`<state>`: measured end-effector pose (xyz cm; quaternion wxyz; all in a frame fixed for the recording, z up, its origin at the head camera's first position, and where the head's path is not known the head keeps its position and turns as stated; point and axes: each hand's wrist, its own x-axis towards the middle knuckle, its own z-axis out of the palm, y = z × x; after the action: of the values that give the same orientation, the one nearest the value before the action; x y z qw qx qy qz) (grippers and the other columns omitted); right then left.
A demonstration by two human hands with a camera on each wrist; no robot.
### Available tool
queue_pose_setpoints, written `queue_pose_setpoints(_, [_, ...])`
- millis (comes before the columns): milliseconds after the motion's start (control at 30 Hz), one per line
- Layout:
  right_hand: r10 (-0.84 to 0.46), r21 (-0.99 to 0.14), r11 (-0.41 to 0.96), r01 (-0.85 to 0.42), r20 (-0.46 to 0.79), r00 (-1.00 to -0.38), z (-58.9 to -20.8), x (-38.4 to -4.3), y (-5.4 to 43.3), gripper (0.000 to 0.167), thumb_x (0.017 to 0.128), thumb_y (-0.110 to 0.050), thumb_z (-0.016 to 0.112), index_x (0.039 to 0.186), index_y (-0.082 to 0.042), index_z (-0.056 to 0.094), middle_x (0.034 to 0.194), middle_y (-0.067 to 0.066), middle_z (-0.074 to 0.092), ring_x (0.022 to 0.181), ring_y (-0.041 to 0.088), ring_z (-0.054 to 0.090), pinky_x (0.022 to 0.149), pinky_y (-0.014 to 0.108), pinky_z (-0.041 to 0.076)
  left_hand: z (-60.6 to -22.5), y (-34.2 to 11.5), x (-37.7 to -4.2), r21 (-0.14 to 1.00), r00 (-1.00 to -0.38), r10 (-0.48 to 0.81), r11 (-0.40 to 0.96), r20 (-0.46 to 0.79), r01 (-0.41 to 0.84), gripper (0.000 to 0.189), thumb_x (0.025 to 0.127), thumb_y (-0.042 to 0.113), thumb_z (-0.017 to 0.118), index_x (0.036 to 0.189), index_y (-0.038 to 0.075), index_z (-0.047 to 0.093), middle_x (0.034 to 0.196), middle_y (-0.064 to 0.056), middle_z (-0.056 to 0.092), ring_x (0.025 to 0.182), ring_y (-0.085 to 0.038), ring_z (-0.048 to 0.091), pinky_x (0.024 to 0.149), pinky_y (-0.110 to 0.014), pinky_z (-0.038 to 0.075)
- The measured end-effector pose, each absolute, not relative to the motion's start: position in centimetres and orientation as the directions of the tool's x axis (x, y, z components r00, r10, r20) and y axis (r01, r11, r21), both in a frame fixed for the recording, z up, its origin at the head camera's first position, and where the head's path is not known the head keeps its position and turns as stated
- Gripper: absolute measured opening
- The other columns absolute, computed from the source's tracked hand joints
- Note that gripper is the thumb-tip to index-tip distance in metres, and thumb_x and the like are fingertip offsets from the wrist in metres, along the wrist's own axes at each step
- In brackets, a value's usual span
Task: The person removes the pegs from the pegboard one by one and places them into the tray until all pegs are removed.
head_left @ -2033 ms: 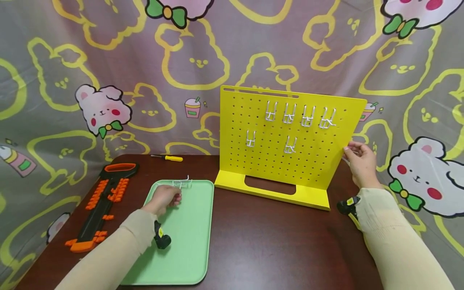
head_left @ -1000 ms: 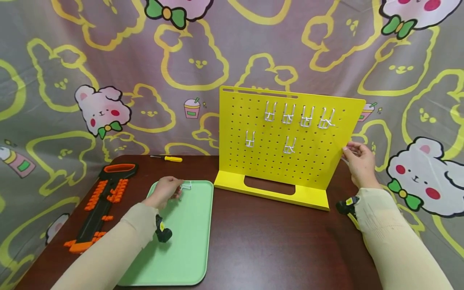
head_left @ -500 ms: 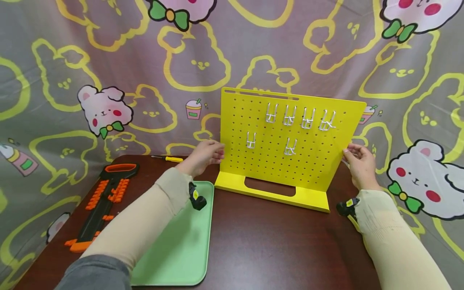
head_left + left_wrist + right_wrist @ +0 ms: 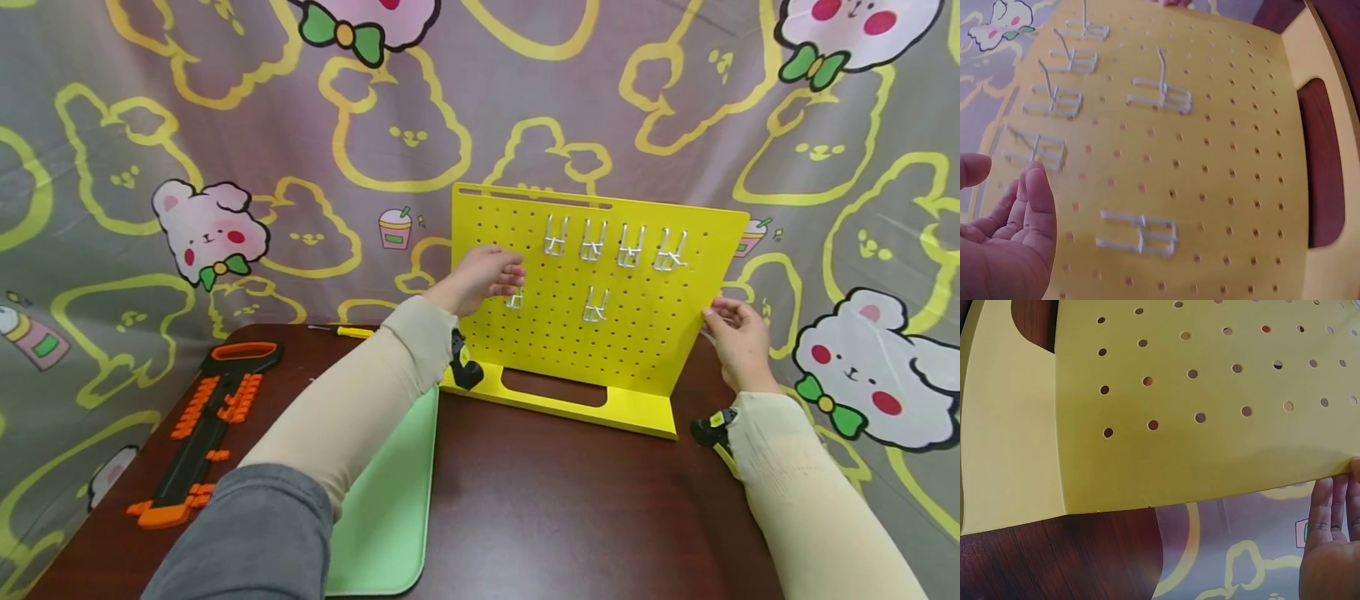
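Observation:
A yellow pegboard (image 4: 555, 333) stands on its base with white wire hooks on it: an upper row including one hook (image 4: 630, 246), and two lower ones, including a hook (image 4: 596, 305). My left hand (image 4: 487, 279) is in front of the board's left part, overlapping the lower-left hook (image 4: 1141, 234) in the head view. In the left wrist view, my left thumb (image 4: 974, 170) is apart from the loosely bent fingers (image 4: 1029, 212), and nothing shows between them. My right hand (image 4: 738, 337) pinches the board's right edge, thumb in front and fingers behind (image 4: 1322, 519).
A green tray (image 4: 397, 500) lies at the left front, partly under my left forearm. A black and orange rack-like tool (image 4: 191, 450) lies farther left. A yellow-handled screwdriver (image 4: 352, 332) is at the back. A patterned curtain (image 4: 300, 150) hangs behind the brown table (image 4: 540, 508).
My left hand was at a wire hook on the tray, then rose rightward past the board's left edge to the board's front. My right hand has stayed on the right edge.

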<state>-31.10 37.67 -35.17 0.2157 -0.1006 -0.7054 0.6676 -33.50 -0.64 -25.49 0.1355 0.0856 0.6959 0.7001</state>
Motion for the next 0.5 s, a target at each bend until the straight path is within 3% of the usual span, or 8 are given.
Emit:
queue_pose_setpoints(100, [0.424, -0.983, 0.063, -0.170, 0.180, -0.887, -35.3, -31.0, 37.7, 0.014, 0.104, -0.005, 0.059, 0.107, -0.018, 0.060, 0.102, -0.002, 0.054, 0.090, 0.007, 0.056, 0.071, 0.010, 0.053, -25.1, 0.8, -33.8, 0.997, -0.947, 0.317, -0.035, -0.059, -0.074, 0.041, 0.110, 0.017, 0.052, 0.142, -0.008, 0.048, 0.136, -0.029, 0.056, 0.088, -0.020, 0.063, 0.108, -0.048, 0.046])
queue_pose_setpoints(300, [0.426, -0.982, 0.046, -0.183, 0.185, -0.886, -35.3, -30.9, 37.7, 0.015, 0.104, -0.004, 0.059, 0.106, -0.018, 0.060, 0.101, -0.002, 0.054, 0.090, 0.007, 0.056, 0.071, 0.010, 0.053, -24.8, 3.1, -34.2, 0.983, -0.954, 0.295, -0.151, -0.057, -0.105, 0.039, 0.110, 0.016, 0.053, 0.141, -0.008, 0.050, 0.137, -0.030, 0.056, 0.089, -0.021, 0.064, 0.107, -0.044, 0.049])
queue_pose_setpoints(500, [0.419, -0.981, 0.063, -0.182, 0.191, -0.888, -35.2, -30.8, 37.7, 0.014, 0.104, -0.005, 0.059, 0.107, -0.019, 0.059, 0.102, -0.002, 0.054, 0.093, 0.007, 0.056, 0.073, 0.009, 0.052, -24.9, 4.3, -34.7, 0.928, -0.963, 0.245, -0.320, -0.112, -0.189, 0.034, 0.109, 0.012, 0.055, 0.136, -0.009, 0.057, 0.107, -0.017, 0.067, 0.083, -0.018, 0.064, 0.081, -0.028, 0.057])
